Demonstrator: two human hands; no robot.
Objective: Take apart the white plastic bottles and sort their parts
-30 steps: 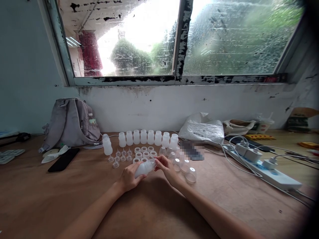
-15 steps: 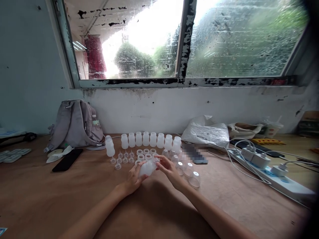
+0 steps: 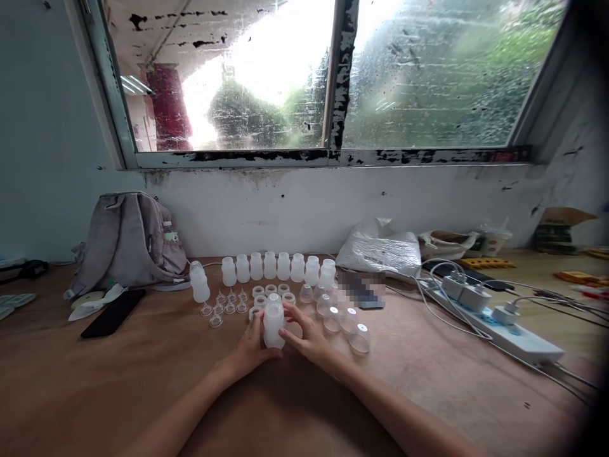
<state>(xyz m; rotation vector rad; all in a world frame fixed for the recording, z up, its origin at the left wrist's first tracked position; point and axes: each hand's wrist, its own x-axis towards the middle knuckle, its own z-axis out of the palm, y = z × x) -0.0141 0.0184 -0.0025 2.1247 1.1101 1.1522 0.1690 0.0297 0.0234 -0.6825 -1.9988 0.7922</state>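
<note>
A frosted white bottle with a clear cap [image 3: 273, 325] stands upright between my hands. My left hand [image 3: 252, 346] grips it from the left, and my right hand [image 3: 304, 333] has its fingers round the right side. Behind them, several open frosted bottles [image 3: 284, 266] form a row, with one capped bottle [image 3: 200, 282] at its left end. Clear nipples [image 3: 229, 307] lie left of my hands. White rings [image 3: 258, 291] sit just behind the held bottle, which partly hides them. Clear dome caps [image 3: 359, 339] stand to the right.
A grey backpack [image 3: 128, 241] and a black phone [image 3: 113, 314] are at the left. Behind on the right lies a silver plastic bag [image 3: 380, 251]. A white power strip [image 3: 518, 336] with cables crosses the right side. A window [image 3: 333, 82] is above.
The held bottle has gone from tilted to upright, and my right hand has moved down from its top to its side. The whole view has shifted slightly.
</note>
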